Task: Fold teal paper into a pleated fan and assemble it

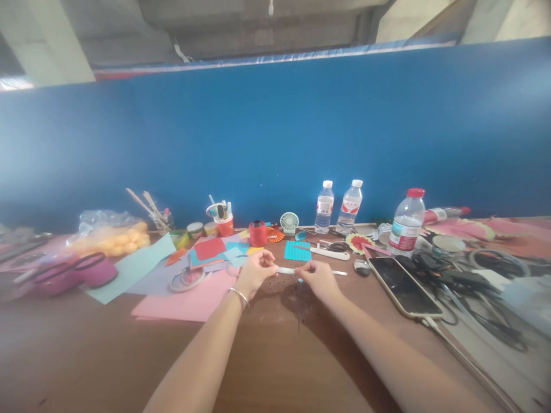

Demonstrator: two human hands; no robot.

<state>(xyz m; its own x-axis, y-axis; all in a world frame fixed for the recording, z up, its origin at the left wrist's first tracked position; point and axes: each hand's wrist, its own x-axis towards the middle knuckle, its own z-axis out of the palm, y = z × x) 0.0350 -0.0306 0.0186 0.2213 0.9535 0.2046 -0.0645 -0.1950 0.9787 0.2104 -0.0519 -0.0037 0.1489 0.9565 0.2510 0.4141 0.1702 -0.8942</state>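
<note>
Between my two hands, above the table, is a short whitish strip [286, 270], its exact kind too small to make out. My left hand [257, 269], with a bangle on the wrist, pinches its left end. The fingers of my right hand [317, 279] close on its right end. A thin pale piece [340, 273] shows just right of that hand; whether it joins the strip I cannot tell. Beyond the hands lie a blue corrugated sheet [297, 250] and a white-handled tool [329, 253]. A tiny light-blue scrap [300, 280] shows below the right fingers.
Coloured paper sheets [181, 301] and a roll of tape [187, 280] lie left. Behind stand a red cup [224, 226], a red spool [257, 234], a small fan [289, 222] and water bottles [323, 207]. At right are a phone [404, 285], cables [477, 287] and a red-capped bottle [406, 221].
</note>
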